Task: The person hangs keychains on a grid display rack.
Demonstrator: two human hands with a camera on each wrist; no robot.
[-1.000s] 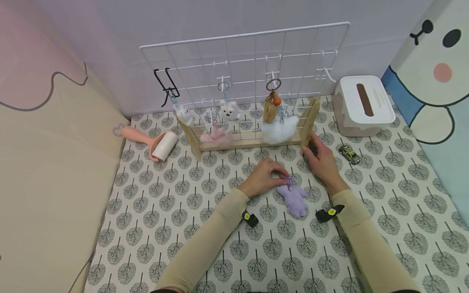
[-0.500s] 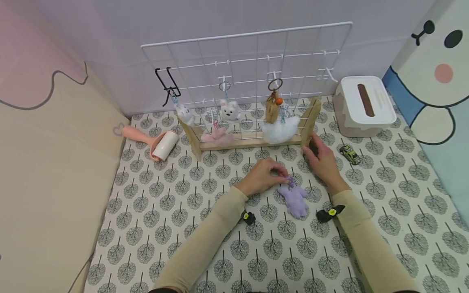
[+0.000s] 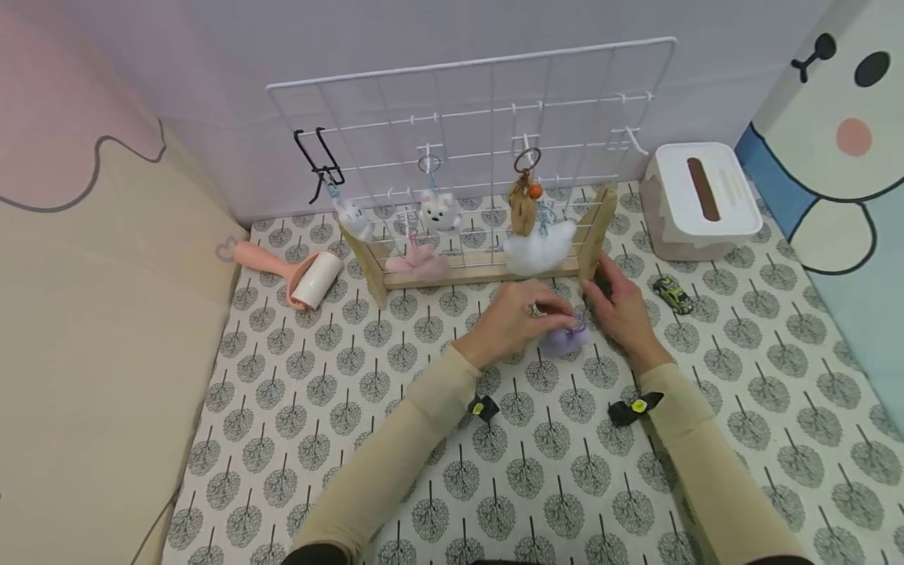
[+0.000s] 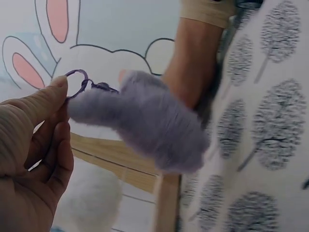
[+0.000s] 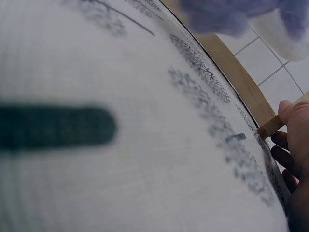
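My left hand pinches the purple ring of a fluffy purple plush keychain between thumb and fingers. In the head view the plush dangles below those fingertips, partly hidden by them, in front of the rack. My right hand holds the right wooden leg of the white wire grid rack, thumb at the front. Several plush keychains hang on the rack: a white one on a black hook, a white bear, a pink one, a brown one and a white fluffy one.
A bare white hook juts from the rack's right side. An orange-pink lint roller lies at left. A small green toy car and a white-lidded tissue box stand at right. A tree-print cloth covers the table.
My left hand has lifted the purple plush keychain by its ring and moved it slightly towards the rack; before, the plush lay flat on the cloth. My right hand stays on the wooden leg.
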